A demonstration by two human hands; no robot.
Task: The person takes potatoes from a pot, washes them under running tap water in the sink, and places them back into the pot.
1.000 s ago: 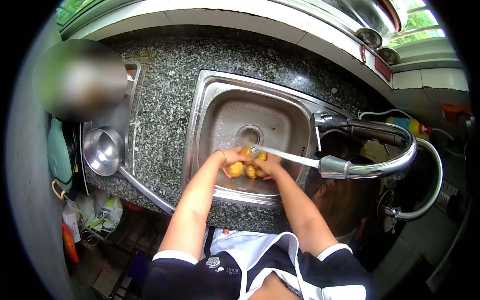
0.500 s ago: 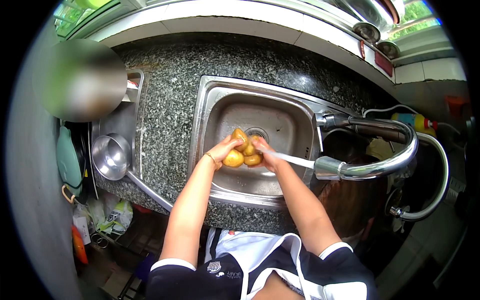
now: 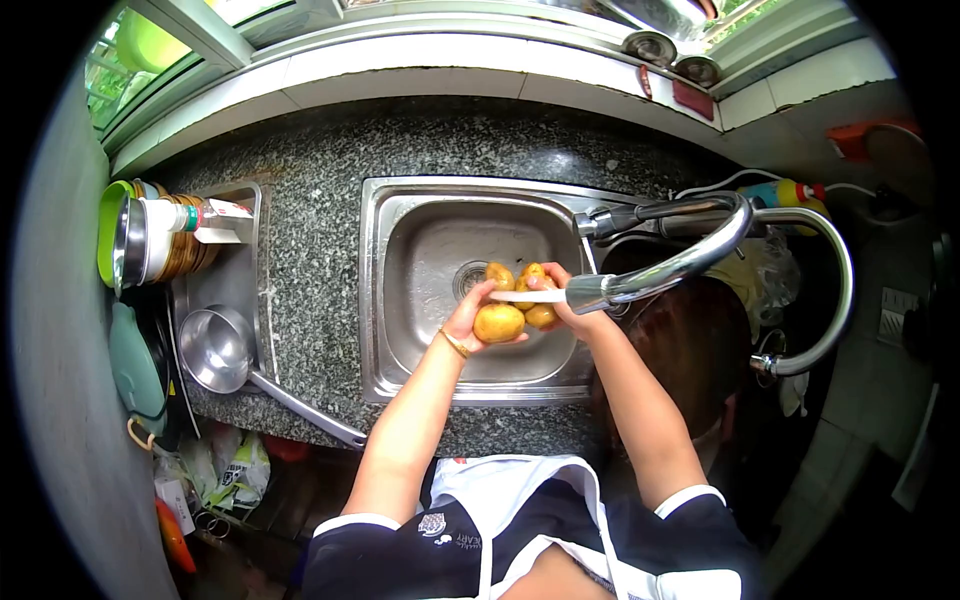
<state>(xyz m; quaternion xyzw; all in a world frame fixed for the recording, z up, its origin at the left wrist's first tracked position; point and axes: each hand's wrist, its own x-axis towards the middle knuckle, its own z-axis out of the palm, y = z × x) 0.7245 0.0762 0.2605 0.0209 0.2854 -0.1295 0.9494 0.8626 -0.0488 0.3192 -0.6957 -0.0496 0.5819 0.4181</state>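
Over the metal sink both my hands cradle several wet yellow potatoes. My left hand curls round the left side of the bunch, under a large potato, with a bracelet on its wrist. On the other side, my right hand holds a potato and a lower potato. Another potato sits at the far side, near my left fingertips. A water stream runs from the faucet head across the potatoes toward my left fingers. The drain shows left of the potatoes.
The curved chrome faucet arches over the sink's right side. On the left, a steel tray carries a long-handled ladle and stacked bowls. A dark round board lies right of the sink. Speckled stone counter surrounds it.
My hands and the potatoes have shifted right within the sink, closer to the faucet head. The drain now shows to their left. The camera view has turned somewhat.
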